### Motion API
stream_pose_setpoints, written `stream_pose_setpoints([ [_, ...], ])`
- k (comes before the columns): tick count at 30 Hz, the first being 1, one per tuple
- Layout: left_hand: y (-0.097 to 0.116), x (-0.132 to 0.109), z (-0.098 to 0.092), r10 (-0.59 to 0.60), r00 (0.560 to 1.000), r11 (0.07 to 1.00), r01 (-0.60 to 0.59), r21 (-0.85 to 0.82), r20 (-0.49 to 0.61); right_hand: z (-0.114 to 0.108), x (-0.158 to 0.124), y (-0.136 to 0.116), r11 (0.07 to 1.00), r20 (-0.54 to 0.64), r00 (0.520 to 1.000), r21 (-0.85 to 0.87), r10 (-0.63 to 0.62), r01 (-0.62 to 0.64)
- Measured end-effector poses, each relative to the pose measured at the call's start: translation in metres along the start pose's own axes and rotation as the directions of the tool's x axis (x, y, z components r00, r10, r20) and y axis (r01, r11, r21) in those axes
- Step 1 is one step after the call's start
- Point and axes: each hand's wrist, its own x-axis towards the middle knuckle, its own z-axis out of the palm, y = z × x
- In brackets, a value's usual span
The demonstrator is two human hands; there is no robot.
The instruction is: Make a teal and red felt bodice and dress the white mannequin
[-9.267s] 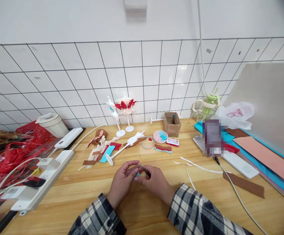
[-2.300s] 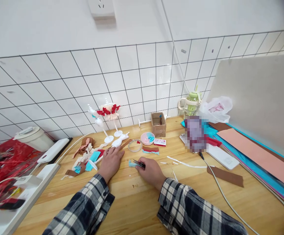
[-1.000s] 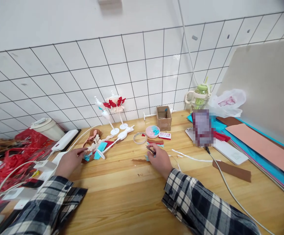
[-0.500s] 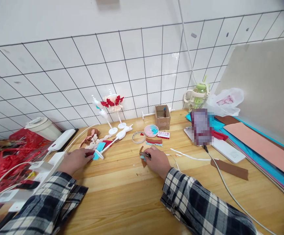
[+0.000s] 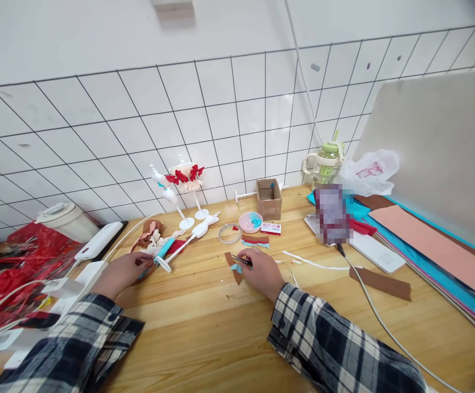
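Note:
My left hand (image 5: 125, 269) rests on the wooden table (image 5: 205, 333) at the left, its fingers pinching a blue paper strip (image 5: 160, 255) out of a heap of brown, red and cream scraps (image 5: 152, 234). My right hand (image 5: 262, 271) lies mid-table with its fingers closed on small dark scissors (image 5: 242, 261), and a bit of blue paper (image 5: 236, 268) and a brown scrap (image 5: 233, 267) sit at the scissors' tip. A white doll mannequin (image 5: 199, 233) lies on its side between the hands.
Against the tiled wall stand two small mannequins (image 5: 180, 185), one with red bows. A clear ring (image 5: 230, 233), pink dish (image 5: 250, 221), cardboard box (image 5: 271, 198), green bottle (image 5: 326, 162), coloured paper sheets (image 5: 434, 251) and a white cable (image 5: 389, 333) lie right. A power strip (image 5: 53, 289) and red raffia (image 5: 12, 267) lie left.
My left hand left the middle of the table, reached left into the scrap heap and has lifted a blue strip. My right hand shifted slightly with the scissors; a brown scrap now lies beside them.

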Motion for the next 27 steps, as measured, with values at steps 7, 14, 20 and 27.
stream_pose_setpoints([
  [7, 0.010, 0.001, 0.000, -0.032, 0.998, 0.999, 0.033, -0.020, 0.050, 0.001, 0.001, 0.001, 1.000, -0.005, 1.000, 0.014, -0.003, 0.003],
  [14, 0.016, -0.017, -0.034, -0.213, 0.964, 0.938, 0.156, -0.308, -0.161, 0.001, 0.001, 0.001, 0.998, -0.058, 0.998, 0.056, -0.012, 0.016],
  [20, 0.028, -0.033, -0.022, -0.223, 0.954, 0.809, 0.065, -0.584, -0.203, 0.000, 0.003, 0.002, 0.995, -0.113, 0.990, 0.065, 0.080, -0.073],
  [27, 0.007, -0.016, 0.000, -0.176, 0.984, 0.954, 0.169, -0.250, -0.007, 0.003, 0.005, 0.005, 0.993, -0.136, 0.989, 0.112, 0.062, -0.047],
])
